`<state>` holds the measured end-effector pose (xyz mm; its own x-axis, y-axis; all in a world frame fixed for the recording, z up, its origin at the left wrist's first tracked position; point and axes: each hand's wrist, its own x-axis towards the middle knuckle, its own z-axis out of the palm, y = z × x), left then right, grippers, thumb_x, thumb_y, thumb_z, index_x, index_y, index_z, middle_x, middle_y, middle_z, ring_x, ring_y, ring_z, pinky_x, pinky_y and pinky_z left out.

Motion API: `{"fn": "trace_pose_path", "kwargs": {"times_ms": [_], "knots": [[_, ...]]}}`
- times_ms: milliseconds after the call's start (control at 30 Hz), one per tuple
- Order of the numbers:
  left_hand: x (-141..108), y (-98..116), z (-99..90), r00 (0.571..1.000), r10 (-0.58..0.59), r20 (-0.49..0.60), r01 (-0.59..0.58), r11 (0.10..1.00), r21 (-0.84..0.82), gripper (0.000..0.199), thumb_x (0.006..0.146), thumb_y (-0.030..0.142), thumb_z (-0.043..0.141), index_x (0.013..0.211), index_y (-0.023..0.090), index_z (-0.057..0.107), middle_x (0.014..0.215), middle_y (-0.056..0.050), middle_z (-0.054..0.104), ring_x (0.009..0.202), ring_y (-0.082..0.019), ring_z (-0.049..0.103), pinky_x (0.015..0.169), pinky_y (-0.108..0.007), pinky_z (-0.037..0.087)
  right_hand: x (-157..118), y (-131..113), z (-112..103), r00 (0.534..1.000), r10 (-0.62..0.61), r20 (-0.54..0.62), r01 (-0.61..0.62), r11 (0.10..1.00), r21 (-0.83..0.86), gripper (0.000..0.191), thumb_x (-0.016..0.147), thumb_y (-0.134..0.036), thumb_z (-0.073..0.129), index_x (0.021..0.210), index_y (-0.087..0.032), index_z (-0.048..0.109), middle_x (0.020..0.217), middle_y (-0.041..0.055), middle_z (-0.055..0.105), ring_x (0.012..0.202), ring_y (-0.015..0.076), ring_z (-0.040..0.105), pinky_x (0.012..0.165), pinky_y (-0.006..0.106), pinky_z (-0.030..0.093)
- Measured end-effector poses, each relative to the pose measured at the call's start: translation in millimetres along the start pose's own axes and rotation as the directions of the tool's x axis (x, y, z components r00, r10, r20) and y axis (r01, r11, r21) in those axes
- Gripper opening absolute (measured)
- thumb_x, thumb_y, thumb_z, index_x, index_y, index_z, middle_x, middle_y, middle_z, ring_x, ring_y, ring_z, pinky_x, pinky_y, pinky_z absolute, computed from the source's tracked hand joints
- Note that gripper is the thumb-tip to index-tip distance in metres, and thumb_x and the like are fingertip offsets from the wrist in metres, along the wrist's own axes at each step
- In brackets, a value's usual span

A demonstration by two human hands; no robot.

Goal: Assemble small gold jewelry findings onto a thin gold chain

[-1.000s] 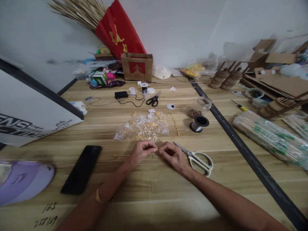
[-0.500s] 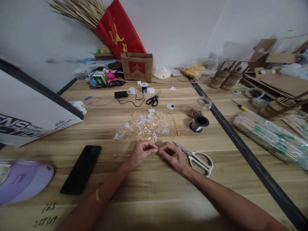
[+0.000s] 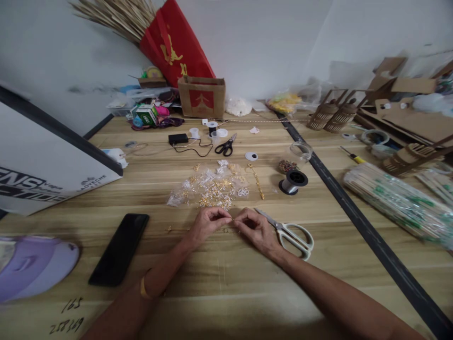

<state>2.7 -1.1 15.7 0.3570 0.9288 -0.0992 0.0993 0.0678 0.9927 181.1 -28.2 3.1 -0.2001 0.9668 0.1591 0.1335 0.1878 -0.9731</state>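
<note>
My left hand (image 3: 208,225) and my right hand (image 3: 255,230) meet fingertip to fingertip low over the table. Both are closed in a pinch on a tiny gold-coloured piece (image 3: 232,219), too small to name. Fine thread or chain with small charms lies on the wood below and to the left of the fingers. Just beyond my hands is a heap of gold and silver jewellery findings (image 3: 215,189), partly in clear bags. A gold chain (image 3: 256,182) lies to the right of the heap. White-handled scissors (image 3: 292,236) rest beside my right wrist.
A spool of fine wire (image 3: 293,182) stands at the right, near a jar of beads (image 3: 288,165). Black scissors (image 3: 225,145) lie farther back. At the left are a phone (image 3: 118,250) and a purple object (image 3: 38,267). Bagged sticks (image 3: 396,200) lie far right.
My hands stay almost in place, still pinched together. The gold-coloured piece between the fingertips shows slightly more clearly now.
</note>
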Motion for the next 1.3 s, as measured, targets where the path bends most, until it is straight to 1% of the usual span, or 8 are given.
{"fn": "trace_pose_path", "kwargs": {"times_ms": [700,967,1067,1300], "knots": [[1.5,-1.6,0.2,1.000,0.002,-0.006,-0.002,1.000,0.006,0.011,0.068,0.022,0.069,0.070,0.012,0.066,0.067,-0.002,0.065,0.064,-0.012,0.057,0.062,-0.022,0.044,0.2,-2.4,0.2,1.000,0.002,0.009,-0.002,1.000,-0.001,0.022,0.080,-0.036,0.062,0.069,-0.017,0.061,0.066,0.0011,0.054,0.060,0.0133,0.049,0.054,0.024,0.038],[1.5,-0.6,-0.1,1.000,0.002,0.002,-0.002,1.000,-0.004,0.010,0.068,0.021,0.069,0.071,0.012,0.067,0.067,-0.002,0.065,0.064,-0.012,0.057,0.062,-0.021,0.044,-0.1,0.1,0.2,1.000,-0.014,0.010,0.014,1.000,0.003,0.018,0.080,-0.032,0.062,0.070,-0.017,0.061,0.067,0.0013,0.055,0.062,0.0133,0.050,0.055,0.024,0.039],[1.2,-1.2,0.1,1.000,0.005,0.007,-0.005,1.000,-0.003,0.010,0.068,0.021,0.069,0.071,0.012,0.067,0.068,-0.002,0.065,0.065,-0.012,0.057,0.063,-0.021,0.044,-0.2,0.7,0.0,1.000,-0.015,0.014,0.015,1.000,0.003,0.020,0.080,-0.033,0.062,0.069,-0.017,0.061,0.067,0.0014,0.055,0.062,0.0131,0.049,0.055,0.024,0.039],[1.0,-3.8,-0.4,1.000,0.025,0.018,-0.026,0.999,0.032,0.014,0.069,0.025,0.069,0.072,0.012,0.066,0.069,-0.003,0.065,0.066,-0.013,0.057,0.064,-0.023,0.044,-0.3,1.4,-0.1,1.000,-0.019,0.007,0.019,1.000,-0.001,0.021,0.080,-0.034,0.062,0.069,-0.017,0.060,0.066,0.0013,0.055,0.061,0.0131,0.050,0.054,0.024,0.039]]}}
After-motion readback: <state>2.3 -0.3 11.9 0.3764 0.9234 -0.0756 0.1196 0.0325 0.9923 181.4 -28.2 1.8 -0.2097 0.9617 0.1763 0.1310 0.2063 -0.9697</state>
